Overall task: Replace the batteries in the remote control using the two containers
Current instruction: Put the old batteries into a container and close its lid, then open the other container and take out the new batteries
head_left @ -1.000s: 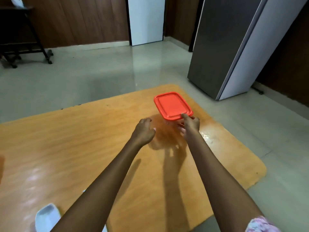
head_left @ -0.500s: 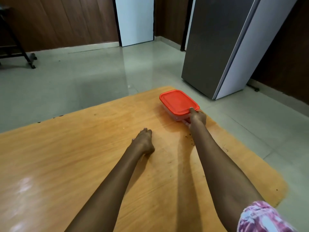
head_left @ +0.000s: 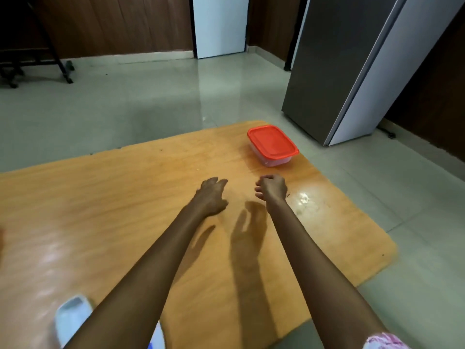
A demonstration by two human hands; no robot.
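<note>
Object at near left: a pale object (head_left: 71, 316) lies on the table (head_left: 125, 210) beside the left forearm; possibly the remote, too blurred to tell.
Left hand (head_left: 211, 195): over mid-table, fingers loosely spread, holding nothing.
Right hand (head_left: 273, 188): just beside it, fingers loosely curled, holding nothing.
Red-lidded container (head_left: 273, 144): stands on the far right corner of the table, lid on, beyond both hands and touched by neither.
Second container: not in view.
Batteries: none visible.
Progress: looks early; one container is placed but closed, and no battery work shows.
Left to do: probably opening the container, taking out the old cells and fitting the new ones.
</note>
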